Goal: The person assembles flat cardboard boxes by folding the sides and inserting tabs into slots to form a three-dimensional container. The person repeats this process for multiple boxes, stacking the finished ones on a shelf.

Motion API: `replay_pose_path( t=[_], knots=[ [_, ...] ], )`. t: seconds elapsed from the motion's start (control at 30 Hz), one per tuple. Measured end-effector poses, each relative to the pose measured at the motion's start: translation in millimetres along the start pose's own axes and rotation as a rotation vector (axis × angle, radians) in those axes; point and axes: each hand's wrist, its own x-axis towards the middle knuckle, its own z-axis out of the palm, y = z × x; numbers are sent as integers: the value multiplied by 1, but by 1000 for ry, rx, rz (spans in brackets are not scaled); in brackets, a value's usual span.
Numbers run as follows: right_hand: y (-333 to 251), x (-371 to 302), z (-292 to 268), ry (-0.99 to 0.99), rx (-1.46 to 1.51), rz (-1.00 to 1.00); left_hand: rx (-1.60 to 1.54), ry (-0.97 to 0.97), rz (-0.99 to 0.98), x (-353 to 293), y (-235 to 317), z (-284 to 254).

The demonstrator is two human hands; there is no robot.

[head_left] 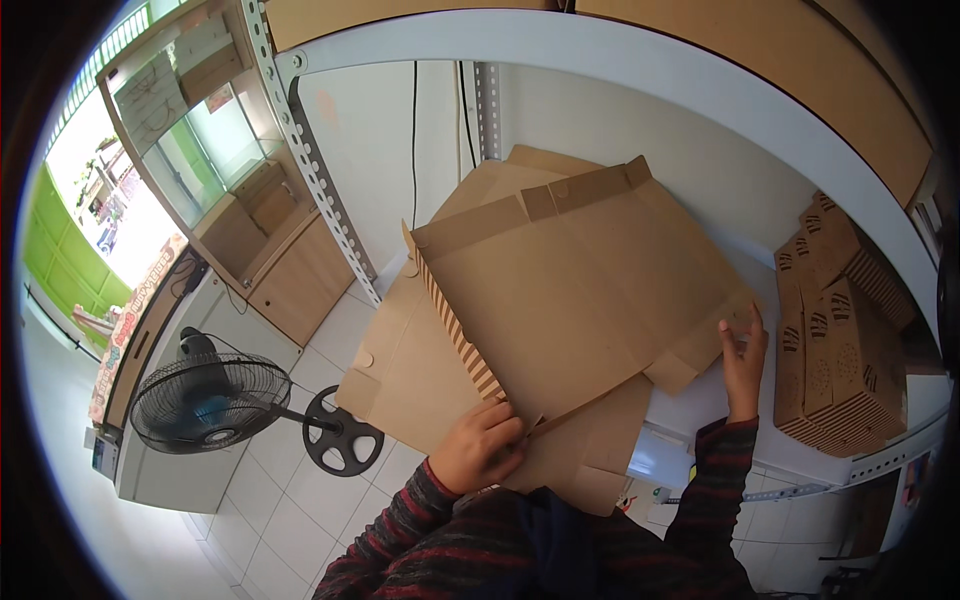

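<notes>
A flat brown cardboard box blank (pixel 590 270) lies partly folded in front of me, on top of other flat cardboard sheets (pixel 400 370). Its left side wall, striped brown and white on the outside, stands up, and the far flaps are raised too. My left hand (pixel 480 445) is closed on the near left corner of the blank, where the striped wall ends; the fingertips are partly hidden. At the right edge my right hand (pixel 743 368) has its fingers apart, next to or lightly touching the cardboard, and grips nothing.
Folded striped boxes (pixel 840 350) are stacked on the shelf at the right. A grey metal shelf frame (pixel 310 170) rises at the left and arches overhead. On the tiled floor to the left stands a black fan (pixel 210 405), near a wooden cabinet (pixel 305 275).
</notes>
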Motion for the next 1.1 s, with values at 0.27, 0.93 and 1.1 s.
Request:
replay_pose_path(
  t=[0.27, 0.93, 1.1],
  knots=[
    [-10, -8, 3, -170, 609, 83, -204, 188, -275, -11, -2, -31],
    [-76, -11, -32, -7, 214, -585, -791, 542, -523, -11, -76, -46],
    [-68, 56, -23, -271, 536, -485, -1343, 531, -362, -25, -36, -39]
  ],
)
